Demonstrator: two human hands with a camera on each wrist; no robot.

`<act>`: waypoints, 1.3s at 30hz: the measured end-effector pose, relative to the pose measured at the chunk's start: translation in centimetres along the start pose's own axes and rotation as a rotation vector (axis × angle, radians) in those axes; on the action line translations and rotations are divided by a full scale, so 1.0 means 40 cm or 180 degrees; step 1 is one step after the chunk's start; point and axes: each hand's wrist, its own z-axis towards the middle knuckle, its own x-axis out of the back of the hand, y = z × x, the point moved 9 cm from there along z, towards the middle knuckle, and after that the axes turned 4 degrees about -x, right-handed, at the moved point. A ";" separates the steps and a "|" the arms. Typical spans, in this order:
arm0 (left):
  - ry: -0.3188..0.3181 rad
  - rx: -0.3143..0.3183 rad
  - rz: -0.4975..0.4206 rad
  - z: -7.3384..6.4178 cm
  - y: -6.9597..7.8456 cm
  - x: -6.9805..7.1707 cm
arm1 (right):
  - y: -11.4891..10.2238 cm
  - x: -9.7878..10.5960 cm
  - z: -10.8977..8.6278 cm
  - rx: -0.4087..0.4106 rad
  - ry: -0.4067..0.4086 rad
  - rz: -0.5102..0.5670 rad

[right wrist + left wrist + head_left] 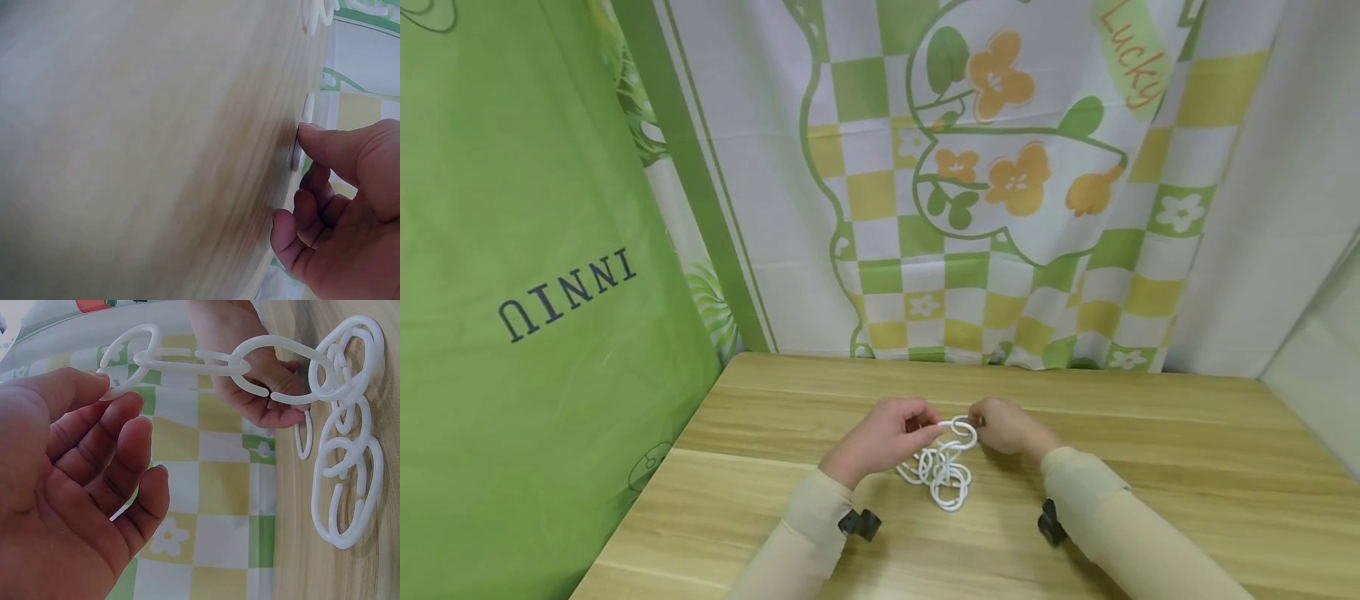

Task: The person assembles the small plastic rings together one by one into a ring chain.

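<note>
A chain of white plastic links (951,475) lies bunched on the table, and part of it is lifted toward my left hand (887,437). In the left wrist view, thumb and forefinger of that hand (94,450) pinch the chain's end link (150,337), while the other fingers are loosely bent. Each link is an oval ring with a small gap in one side. Close to the right, my right hand (1006,427) is low at the tabletop. Its thumb and forefinger pinch a white link (307,107) there; the forefinger's tip is mostly hidden.
The wood-grain table (760,500) runs back to a checked, flowered curtain (880,275). A green cloth (550,400) hangs along the left side, and a pale wall (1322,358) stands at the right. Each wrist carries a small black camera (860,524).
</note>
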 end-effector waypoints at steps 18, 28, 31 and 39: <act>-0.0071 0.0049 0.0021 0.001 -0.006 -0.023 | 0.002 0.018 -0.050 0.0068 0.0209 -0.0321; -0.0123 0.0052 -0.0015 0.005 -0.005 -0.038 | -0.014 0.027 -0.051 0.0145 0.0310 -0.0228; -0.0109 0.0049 0.0024 0.004 -0.006 -0.037 | -0.017 0.030 -0.049 0.0178 0.0339 -0.0097; -0.0137 0.0027 0.0015 0.004 -0.007 -0.041 | -0.001 0.036 -0.055 0.0052 0.0306 0.0579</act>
